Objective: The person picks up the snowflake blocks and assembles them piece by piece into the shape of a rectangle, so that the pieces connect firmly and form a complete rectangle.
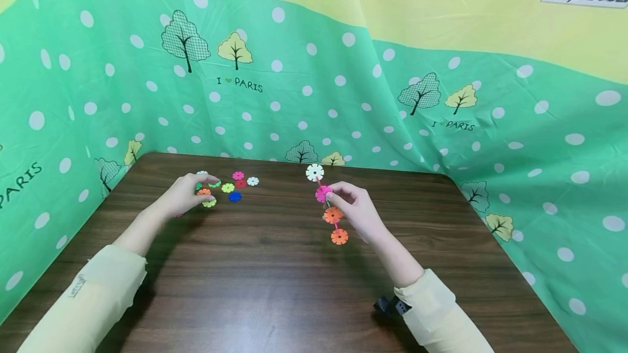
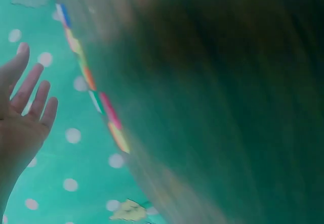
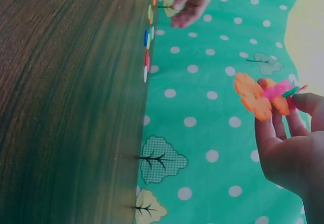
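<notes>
My right hand [image 1: 360, 212] pinches a chain of interlocking notched plastic discs, held up over the table. In the head view its white disc [image 1: 315, 172] is at the far end, then a pink disc [image 1: 322, 194] by my fingertips, then two orange discs [image 1: 339, 236] nearer me. Smaller edge-on pieces, pink and green, join them. In the right wrist view, an orange disc [image 3: 249, 93] faces the camera. My left hand [image 1: 185, 195] hovers over loose discs at the far left, thumb and fingers apart; its fingers [image 2: 34, 85] look spread in the left wrist view.
Loose discs lie about the left hand, among them a blue disc [image 1: 235, 196], a white disc [image 1: 252, 181] and a yellow-green disc [image 1: 228, 188]. A small black object [image 1: 387, 305] sits by the right sleeve cuff. A green dotted curtain [image 1: 304, 86] hangs around the brown table [image 1: 255, 277].
</notes>
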`<action>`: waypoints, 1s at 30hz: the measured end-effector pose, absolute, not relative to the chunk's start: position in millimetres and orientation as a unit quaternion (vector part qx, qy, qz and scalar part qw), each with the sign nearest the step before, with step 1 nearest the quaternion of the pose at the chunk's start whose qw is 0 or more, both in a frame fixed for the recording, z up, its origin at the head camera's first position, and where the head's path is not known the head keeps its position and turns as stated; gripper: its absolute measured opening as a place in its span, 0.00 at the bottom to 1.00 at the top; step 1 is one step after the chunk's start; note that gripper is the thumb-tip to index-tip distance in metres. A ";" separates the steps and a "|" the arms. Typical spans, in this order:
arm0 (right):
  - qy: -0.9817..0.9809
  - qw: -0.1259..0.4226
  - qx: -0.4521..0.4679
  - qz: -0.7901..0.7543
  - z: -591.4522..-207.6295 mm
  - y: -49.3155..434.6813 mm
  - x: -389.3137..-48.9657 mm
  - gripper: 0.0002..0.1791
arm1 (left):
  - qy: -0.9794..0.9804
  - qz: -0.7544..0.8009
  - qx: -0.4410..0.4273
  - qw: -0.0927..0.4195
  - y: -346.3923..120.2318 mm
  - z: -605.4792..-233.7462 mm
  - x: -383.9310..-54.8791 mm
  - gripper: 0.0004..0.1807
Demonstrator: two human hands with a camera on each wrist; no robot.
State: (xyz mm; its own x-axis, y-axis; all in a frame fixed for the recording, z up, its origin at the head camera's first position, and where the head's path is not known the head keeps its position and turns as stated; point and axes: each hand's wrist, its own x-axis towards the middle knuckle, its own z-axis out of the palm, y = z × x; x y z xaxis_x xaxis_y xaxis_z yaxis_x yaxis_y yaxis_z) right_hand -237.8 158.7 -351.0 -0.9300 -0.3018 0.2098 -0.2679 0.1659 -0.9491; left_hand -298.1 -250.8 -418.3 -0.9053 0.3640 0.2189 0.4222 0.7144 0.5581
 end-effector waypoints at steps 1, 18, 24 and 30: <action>0.758 0.019 -0.186 -0.625 -350.7 158.8 -237.4 0.12 | -0.928 -0.303 -0.212 0.041 -253.5 -421.0 -299.6 0.23; 0.754 0.031 -0.156 -0.638 -355.5 157.6 -239.1 0.11 | -0.944 -0.245 -0.221 -0.021 -264.8 -437.3 -307.9 0.16; 0.761 0.023 -0.168 -0.627 -362.9 159.5 -242.1 0.11 | -0.947 -0.220 -0.235 -0.008 -262.7 -436.8 -311.7 0.12; 0.761 0.018 -0.178 -0.624 -363.4 158.5 -240.8 0.11 | -0.946 -0.216 -0.241 0.000 -257.2 -435.9 -310.5 0.13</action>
State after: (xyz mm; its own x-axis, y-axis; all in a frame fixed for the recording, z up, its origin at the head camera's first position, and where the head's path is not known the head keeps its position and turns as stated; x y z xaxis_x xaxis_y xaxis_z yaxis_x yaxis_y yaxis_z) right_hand -240.8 158.5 -363.4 -0.9360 -0.2929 0.1953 -0.2488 0.1579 -0.9556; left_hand -310.5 -257.2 -435.9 -0.8835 0.4568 0.1037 0.4566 0.7904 0.4085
